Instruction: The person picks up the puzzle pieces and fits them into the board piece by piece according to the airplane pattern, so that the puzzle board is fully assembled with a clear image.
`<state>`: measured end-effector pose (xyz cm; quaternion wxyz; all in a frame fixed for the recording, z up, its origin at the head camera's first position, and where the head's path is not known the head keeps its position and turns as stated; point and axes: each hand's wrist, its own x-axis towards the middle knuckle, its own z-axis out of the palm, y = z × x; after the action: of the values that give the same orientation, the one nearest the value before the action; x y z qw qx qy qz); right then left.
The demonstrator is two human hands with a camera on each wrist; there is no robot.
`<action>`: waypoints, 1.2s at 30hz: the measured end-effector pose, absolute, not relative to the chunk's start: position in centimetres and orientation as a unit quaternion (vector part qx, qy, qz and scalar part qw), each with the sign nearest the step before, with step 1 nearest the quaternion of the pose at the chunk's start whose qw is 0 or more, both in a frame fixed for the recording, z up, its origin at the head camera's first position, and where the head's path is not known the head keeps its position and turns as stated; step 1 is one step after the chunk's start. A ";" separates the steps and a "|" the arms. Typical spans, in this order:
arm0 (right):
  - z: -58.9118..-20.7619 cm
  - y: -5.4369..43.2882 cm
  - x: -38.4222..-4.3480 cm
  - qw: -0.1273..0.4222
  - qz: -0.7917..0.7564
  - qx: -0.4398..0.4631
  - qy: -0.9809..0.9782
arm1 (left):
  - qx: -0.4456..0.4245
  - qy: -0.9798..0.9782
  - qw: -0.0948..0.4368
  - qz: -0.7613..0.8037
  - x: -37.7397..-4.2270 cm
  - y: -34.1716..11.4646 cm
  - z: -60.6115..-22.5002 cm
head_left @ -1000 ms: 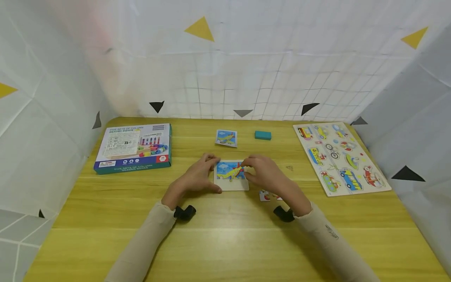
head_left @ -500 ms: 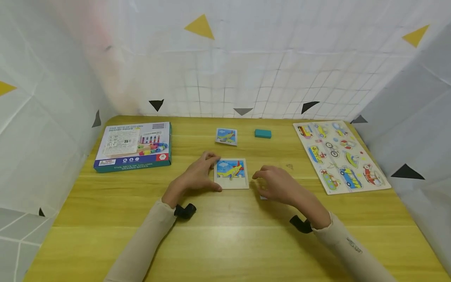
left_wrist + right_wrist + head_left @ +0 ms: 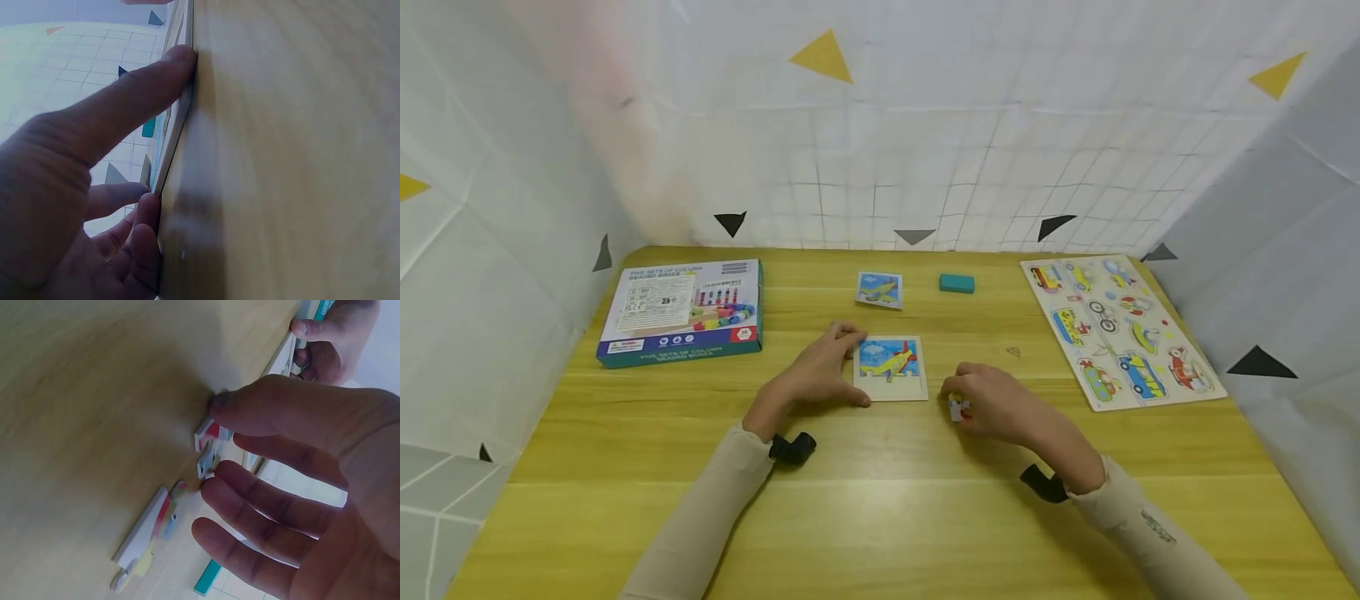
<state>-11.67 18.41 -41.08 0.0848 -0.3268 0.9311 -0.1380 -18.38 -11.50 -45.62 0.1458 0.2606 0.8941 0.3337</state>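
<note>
My left hand holds a small jigsaw puzzle board by its left side, the thumb near the front corner and fingertips at the back corner. Airplane pieces fill the board's upper part; a pale strip runs along its bottom. Just right of the board, my right hand pinches a small jigsaw piece with red and yellow on it. In the right wrist view, thumb and index finger meet around that piece, while the other fingers spread apart. Another piece lies on the table beside them.
Behind the board lies an airplane picture card, with a teal block to its right. A bead toy box sits at left. A wooden vehicle puzzle lies at right. White sheeting borders the table.
My right hand has left the board's right edge and moved right and down to the loose pieces, where its fingers have closed on one. My left hand stays at the board.
</note>
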 end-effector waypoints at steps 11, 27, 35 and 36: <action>-41.5 18.2 -11.8 0.076 -0.142 -0.304 0.939 | 0.258 0.897 0.151 0.326 -18.5 -11.4 -45.3; -41.9 18.0 -12.1 0.059 -0.159 -0.317 0.933 | 0.256 0.893 0.154 0.338 -18.0 -11.4 -45.9; -41.4 17.0 -12.7 0.009 -0.167 -0.336 0.927 | 0.260 0.892 0.151 0.337 -18.2 -11.5 -45.7; -41.4 16.8 -12.7 0.008 -0.169 -0.338 0.926 | 0.260 0.892 0.151 0.336 -18.3 -11.5 -45.7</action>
<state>-12.72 16.78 -41.38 0.0076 -0.3382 0.9257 -0.1689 -18.28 -11.49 -45.67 0.1512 0.2600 0.8924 0.3363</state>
